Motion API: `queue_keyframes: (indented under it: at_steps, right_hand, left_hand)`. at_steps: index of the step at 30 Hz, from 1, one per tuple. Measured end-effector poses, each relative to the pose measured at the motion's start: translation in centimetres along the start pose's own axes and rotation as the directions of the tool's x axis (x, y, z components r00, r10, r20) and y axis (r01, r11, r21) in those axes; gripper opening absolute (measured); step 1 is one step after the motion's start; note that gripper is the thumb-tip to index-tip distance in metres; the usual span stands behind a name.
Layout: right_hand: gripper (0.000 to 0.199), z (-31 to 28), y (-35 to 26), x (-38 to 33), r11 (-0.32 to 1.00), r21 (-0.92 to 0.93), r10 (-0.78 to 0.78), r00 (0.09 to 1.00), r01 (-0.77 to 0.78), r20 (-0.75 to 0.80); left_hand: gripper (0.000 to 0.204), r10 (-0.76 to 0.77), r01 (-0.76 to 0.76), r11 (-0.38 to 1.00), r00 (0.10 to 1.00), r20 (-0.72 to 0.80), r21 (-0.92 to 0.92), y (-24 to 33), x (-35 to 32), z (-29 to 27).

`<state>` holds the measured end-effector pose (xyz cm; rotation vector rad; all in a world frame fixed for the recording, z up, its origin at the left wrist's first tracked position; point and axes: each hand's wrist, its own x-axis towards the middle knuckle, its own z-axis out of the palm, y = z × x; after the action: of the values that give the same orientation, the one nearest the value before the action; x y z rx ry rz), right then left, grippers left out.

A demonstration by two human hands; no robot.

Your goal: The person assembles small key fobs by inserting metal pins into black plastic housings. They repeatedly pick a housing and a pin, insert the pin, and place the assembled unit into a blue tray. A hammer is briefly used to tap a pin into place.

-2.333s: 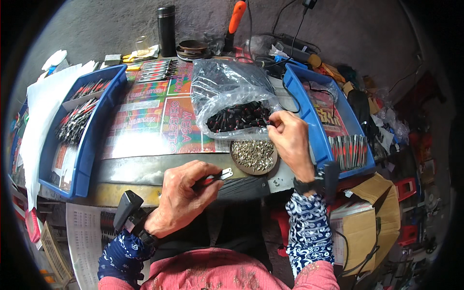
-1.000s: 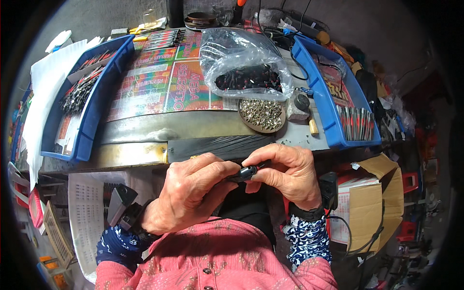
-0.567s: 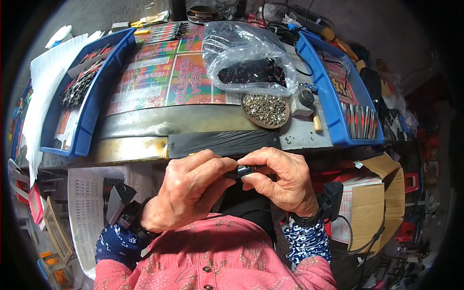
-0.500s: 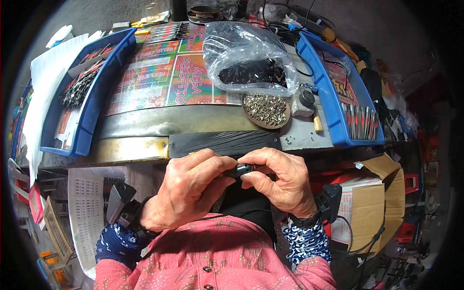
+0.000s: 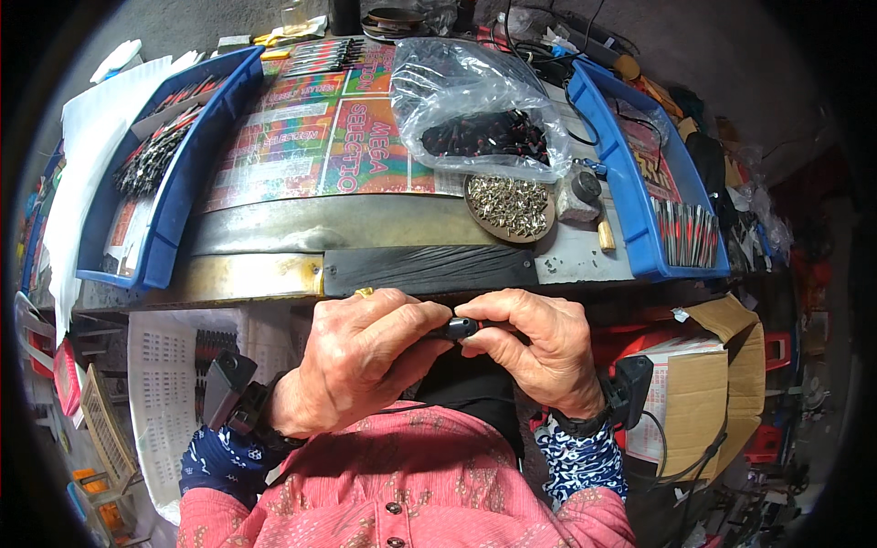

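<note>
My left hand [image 5: 370, 356] and my right hand [image 5: 534, 347] meet in front of the table edge, thumbs and forefingers pinched. Between them is a small glossy black piece [image 5: 462, 327] with a rounded end and a small light spot. A bit of red shows beside it at my right fingertips. Fingers hide most of it, and I cannot make out its kind. Beyond my hands, a round dish [image 5: 549, 222] holds many tiny metal parts. Behind that lies a clear plastic bag [image 5: 429, 82] of black parts with red bits.
Blue trays stand at the left [image 5: 169, 233] and right [image 5: 653, 260], with slim black, red and silver pieces in them. A wooden-handled tool [image 5: 606, 233] lies near the dish. Below the table are a white basket [image 5: 160, 402] at left and a cardboard box [image 5: 699, 402] at right.
The black piece has turned slightly between my fingers. My hands sit a little lower relative to the table, and the view has shifted slightly.
</note>
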<state>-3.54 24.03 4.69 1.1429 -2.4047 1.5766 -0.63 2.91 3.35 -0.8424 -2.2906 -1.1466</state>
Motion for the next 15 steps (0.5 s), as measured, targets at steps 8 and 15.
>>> queue_keyframes:
  at_steps: [8,15]
  right_hand:
    - [0.023,-0.33,0.21,0.0,0.999,0.002,-0.034,0.999,0.034,0.018]
    - [0.025,-0.09,0.36,-0.03,0.999,-0.022,-0.023,1.0,0.023,0.014]
  left_hand:
    - [0.03,0.049,-0.049,0.999,0.999,0.002,0.011,-0.08,0.15,0.06]
    - [0.029,0.069,-0.069,0.997,0.998,0.004,0.017,-0.45,0.2,0.41]
